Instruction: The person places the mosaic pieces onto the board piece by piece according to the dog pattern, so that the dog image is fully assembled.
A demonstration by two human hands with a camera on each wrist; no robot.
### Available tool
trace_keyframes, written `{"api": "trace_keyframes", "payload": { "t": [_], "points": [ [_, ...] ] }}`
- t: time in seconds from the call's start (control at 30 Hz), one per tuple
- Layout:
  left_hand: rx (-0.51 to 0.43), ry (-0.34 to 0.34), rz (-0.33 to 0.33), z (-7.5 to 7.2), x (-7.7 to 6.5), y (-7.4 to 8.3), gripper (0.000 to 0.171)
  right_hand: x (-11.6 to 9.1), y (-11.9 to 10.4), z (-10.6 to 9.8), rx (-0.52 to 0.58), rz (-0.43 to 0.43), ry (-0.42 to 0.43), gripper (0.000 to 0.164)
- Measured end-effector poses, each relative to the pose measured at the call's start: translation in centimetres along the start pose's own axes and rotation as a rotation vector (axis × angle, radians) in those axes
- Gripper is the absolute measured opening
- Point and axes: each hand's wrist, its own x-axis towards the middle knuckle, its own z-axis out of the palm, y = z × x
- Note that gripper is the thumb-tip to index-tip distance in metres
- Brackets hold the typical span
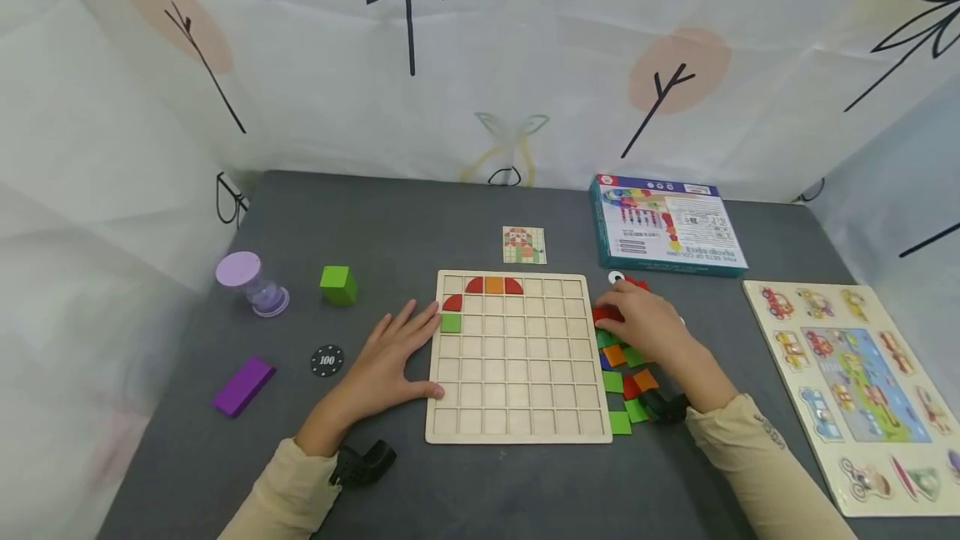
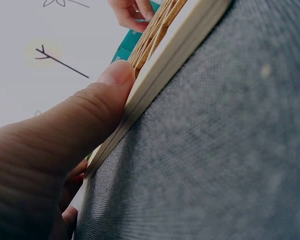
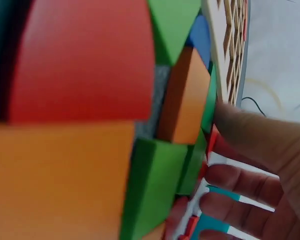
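In the head view, the left hand (image 1: 390,365) lay spread against the left edge of the board (image 1: 519,372); the right hand (image 1: 648,325), well apart, was at the pieces (image 1: 613,355) beside it. Left wrist: thumb (image 2: 90,107) touching the rim (image 2: 157,80). Right wrist: I couldn't tell whether the fingers (image 3: 240,212) pinched anything.

The grid board (image 1: 517,348) lies on the table (image 1: 480,490). In its far row sit three tiles (image 1: 494,285) side by side; two more occupy its leftmost column, in the second and third rows. Just behind the board is the card (image 1: 524,245); behind it to the right, the box (image 1: 667,227). Loose pieces (image 1: 612,382) lie along its right side, the right hand (image 1: 648,323) over their far end, and the puzzle (image 1: 802,390) farther right. The left hand (image 1: 390,369) rests at its left edge. Beyond that hand, left of the board, are the chip (image 1: 327,361) and cube (image 1: 338,286); farther left, the stand (image 1: 258,284) and block (image 1: 243,387).
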Motion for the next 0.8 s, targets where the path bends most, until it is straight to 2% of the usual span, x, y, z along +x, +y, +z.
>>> {"api": "trace_keyframes", "payload": {
  "t": [0.27, 0.4, 0.5, 0.6, 0.8],
  "points": [
    [0.010, 0.000, 0.001, 0.0, 0.0, 0.0, 0.099, 0.3, -0.2, -0.1, -0.145, -0.055, 0.047, 0.025],
    [0.009, -0.003, 0.001, -0.1, 0.0, 0.0, 0.099, 0.7, -1.6, -0.6, -0.164, -0.091, 0.104, 0.025],
    [0.008, -0.007, -0.003, -0.1, 0.0, 0.1, 0.099, 1.5, -3.8, -0.8, -0.127, -0.158, 0.141, 0.023],
    [0.006, -0.006, -0.005, -0.1, 0.0, 0.0, 0.100, 2.7, -7.0, -0.3, -0.102, -0.243, 0.150, 0.021],
    [0.007, -0.005, -0.006, 0.0, 0.0, 0.0, 0.099, 4.6, -13.2, 1.4, -0.155, -0.423, 0.117, 0.015]
  ]
}}
